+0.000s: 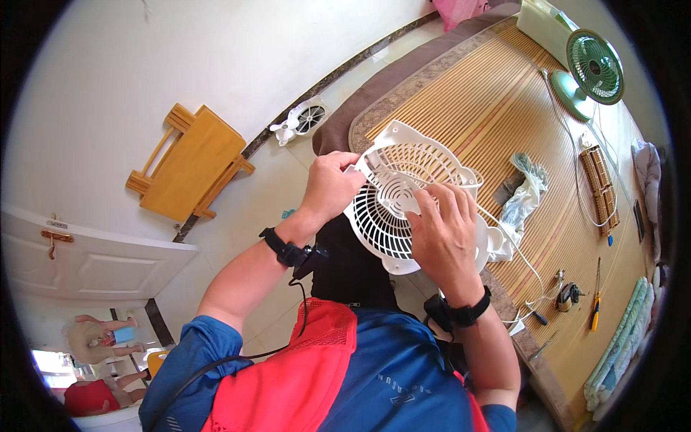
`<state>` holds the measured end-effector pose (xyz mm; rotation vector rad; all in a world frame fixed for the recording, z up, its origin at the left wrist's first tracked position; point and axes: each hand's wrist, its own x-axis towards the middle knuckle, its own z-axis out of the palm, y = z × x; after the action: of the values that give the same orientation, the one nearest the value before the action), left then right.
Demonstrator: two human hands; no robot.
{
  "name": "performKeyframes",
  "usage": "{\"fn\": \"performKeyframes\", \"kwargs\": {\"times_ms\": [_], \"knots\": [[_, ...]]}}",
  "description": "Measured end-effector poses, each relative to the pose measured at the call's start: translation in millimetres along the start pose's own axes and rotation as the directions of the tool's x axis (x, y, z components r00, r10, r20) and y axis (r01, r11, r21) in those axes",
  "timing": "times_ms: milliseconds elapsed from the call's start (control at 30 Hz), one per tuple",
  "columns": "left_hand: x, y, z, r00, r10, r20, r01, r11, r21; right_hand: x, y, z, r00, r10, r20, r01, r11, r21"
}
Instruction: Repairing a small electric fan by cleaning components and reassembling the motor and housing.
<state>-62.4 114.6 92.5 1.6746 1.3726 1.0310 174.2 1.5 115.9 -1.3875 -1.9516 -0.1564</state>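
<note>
Over my lap, at the edge of the mat-covered bed, are white plastic fan grille pieces [385,237], one overlapping the other, with slotted rings and corner tabs. My left hand [331,187] pinches the upper piece at its left edge. My right hand [443,234] grips its central part, fingers bent over it and thumb on the slotted middle. A white cord runs from beside the grille down the mat. Just right of the pieces lies a crumpled clear plastic bag [529,187]. A small motor [567,295] and a yellow-handled screwdriver [596,309] lie on the mat lower right.
A green fan [594,68] stands on the mat [461,79]. A white fan part [306,119] is on the floor by a wooden folded table [191,162]. A white door [101,263] is at left, with other people [101,345] beyond. Rolled bedding [619,345] lines the right.
</note>
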Motion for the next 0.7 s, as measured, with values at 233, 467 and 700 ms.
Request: {"fn": "performKeyframes", "kwargs": {"times_ms": [233, 467, 700], "knots": [[-4, -9, -6, 0.999, -0.029, 0.021, 0.030, 0.999, -0.041, -2, 28, -30, 0.994, 0.083, -0.068, -0.083, 0.997, -0.002], [-3, -39, -29, 0.988, -0.152, -0.029, 0.136, 0.945, -0.298, -102, 129, -146, 0.736, 0.574, -0.359, -0.631, 0.774, -0.054], [17, -46, -45, 0.986, -0.168, -0.006, 0.158, 0.940, -0.302, -222, 178, -252, 0.467, 0.784, -0.409, -0.884, 0.402, -0.238]]}}
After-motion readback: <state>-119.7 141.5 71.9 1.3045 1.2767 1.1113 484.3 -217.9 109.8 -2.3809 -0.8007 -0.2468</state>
